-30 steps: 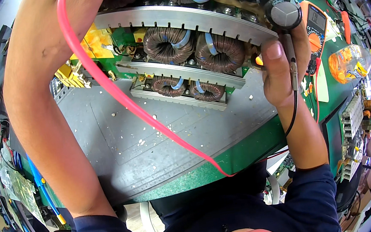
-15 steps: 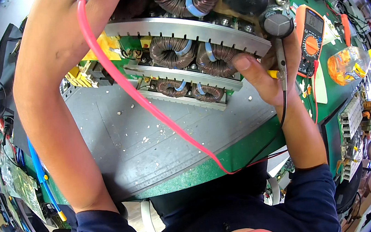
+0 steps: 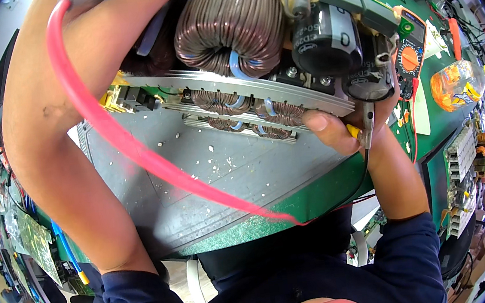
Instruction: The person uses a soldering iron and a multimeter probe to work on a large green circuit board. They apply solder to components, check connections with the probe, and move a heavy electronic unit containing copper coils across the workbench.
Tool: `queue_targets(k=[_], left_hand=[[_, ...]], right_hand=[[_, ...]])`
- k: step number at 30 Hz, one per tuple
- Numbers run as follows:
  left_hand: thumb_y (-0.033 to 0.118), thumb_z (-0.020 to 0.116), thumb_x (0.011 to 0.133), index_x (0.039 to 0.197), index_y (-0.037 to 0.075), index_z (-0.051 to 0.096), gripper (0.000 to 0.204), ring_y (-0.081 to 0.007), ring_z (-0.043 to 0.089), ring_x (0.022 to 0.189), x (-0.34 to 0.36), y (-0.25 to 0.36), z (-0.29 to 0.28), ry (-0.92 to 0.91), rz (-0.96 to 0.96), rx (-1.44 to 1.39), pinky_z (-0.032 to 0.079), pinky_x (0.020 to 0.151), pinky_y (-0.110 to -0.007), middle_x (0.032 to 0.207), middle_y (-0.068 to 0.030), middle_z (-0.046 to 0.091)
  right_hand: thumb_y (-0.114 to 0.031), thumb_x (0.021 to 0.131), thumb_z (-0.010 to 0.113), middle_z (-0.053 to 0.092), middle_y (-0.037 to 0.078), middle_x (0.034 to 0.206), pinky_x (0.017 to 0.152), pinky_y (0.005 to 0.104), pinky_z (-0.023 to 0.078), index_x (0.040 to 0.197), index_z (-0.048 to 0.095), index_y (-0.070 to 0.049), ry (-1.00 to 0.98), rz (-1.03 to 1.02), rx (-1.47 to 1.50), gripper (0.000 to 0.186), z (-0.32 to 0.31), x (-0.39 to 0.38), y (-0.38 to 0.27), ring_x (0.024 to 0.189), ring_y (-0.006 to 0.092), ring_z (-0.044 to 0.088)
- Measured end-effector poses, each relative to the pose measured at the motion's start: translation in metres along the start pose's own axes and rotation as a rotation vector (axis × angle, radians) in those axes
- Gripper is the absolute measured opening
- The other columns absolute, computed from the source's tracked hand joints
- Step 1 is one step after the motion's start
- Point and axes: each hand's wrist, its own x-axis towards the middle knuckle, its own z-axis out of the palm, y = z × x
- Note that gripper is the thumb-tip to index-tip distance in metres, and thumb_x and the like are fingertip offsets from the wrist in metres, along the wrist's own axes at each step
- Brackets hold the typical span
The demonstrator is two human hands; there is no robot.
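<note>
A large power circuit board point(image 3: 406, 28) is tilted up off the bench. It carries a big copper-wound toroid coil point(image 3: 230, 29), black cylindrical capacitors point(image 3: 326, 41) and aluminium heatsink strips point(image 3: 247, 88). At its right corner, my right hand point(image 3: 337, 134) is closed on the board, thumb against a heatsink's end. A grey probe-like handle point(image 3: 368, 127) with a black lead lies along that hand, beside a small yellow piece. My left hand point(image 3: 141, 12) reaches over the board's left side, its fingers hidden or out of view. A thick red lead point(image 3: 127, 147) runs from a grey sleeve by it.
On the green-topped bench point(image 3: 252, 232) lies a grey mat point(image 3: 173, 178) with scattered white crumbs. To the right are an orange multimeter point(image 3: 410, 58) and a clear bottle point(image 3: 455, 86) with orange contents. More circuit boards point(image 3: 39, 246) crowd the left side.
The board has tilted up and come closer, so the big coil and capacitors now show from the side. My right hand has dropped slightly, and the red lead has swung left.
</note>
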Motion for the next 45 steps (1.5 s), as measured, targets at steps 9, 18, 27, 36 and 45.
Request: queue_targets(k=[9,18,27,36,45], left_hand=[[0.058,0.062,0.098,0.093,-0.002,0.072,0.061,-0.0160,0.062,0.068,-0.006,-0.001,-0.001,-0.010,0.009,-0.018,0.046,0.060,-0.030,0.071,-0.0080,0.065],[0.059,0.063,0.096,0.092,-0.001,0.072,0.061,-0.0155,0.061,0.068,-0.004,-0.006,-0.001,-0.019,0.016,-0.032,0.046,0.060,-0.030,0.071,-0.0071,0.064],[0.060,0.065,0.095,0.091,-0.001,0.072,0.062,-0.0149,0.061,0.067,-0.006,-0.003,0.002,-0.017,0.004,-0.066,0.045,0.059,-0.030,0.070,-0.0061,0.064],[0.061,0.066,0.094,0.090,0.000,0.072,0.062,-0.0143,0.060,0.067,-0.002,-0.015,-0.004,0.015,-0.016,-0.177,0.045,0.058,-0.029,0.070,-0.0052,0.063],[0.049,0.091,0.075,0.088,-0.002,0.070,0.057,-0.0149,0.056,0.064,-0.012,-0.016,-0.002,0.133,0.200,0.221,0.041,0.057,-0.031,0.067,-0.0043,0.059]], right_hand=[[-0.035,0.068,0.095,0.067,0.016,0.118,0.086,0.0298,0.055,0.135,0.045,0.011,-0.051,-0.079,-0.200,0.095,-0.004,-0.001,-0.005,0.099,0.0215,0.069],[-0.035,0.067,0.095,0.070,0.015,0.113,0.087,0.0305,0.055,0.132,0.050,0.011,0.023,-0.017,-0.109,0.091,0.002,0.000,-0.005,0.098,0.0211,0.069],[-0.034,0.067,0.095,0.070,0.014,0.112,0.087,0.0301,0.055,0.134,0.050,0.011,0.022,-0.050,-0.128,0.091,-0.002,0.008,0.000,0.097,0.0190,0.068],[-0.034,0.074,0.094,0.070,0.009,0.105,0.081,0.0293,0.054,0.129,0.052,0.005,-0.027,0.050,-0.245,0.079,-0.011,0.008,-0.005,0.089,0.0167,0.066],[-0.041,0.082,0.088,0.070,0.006,0.102,0.078,0.0278,0.054,0.130,0.058,0.002,0.113,-0.045,-0.445,0.071,-0.010,0.011,0.004,0.085,0.0162,0.066]])
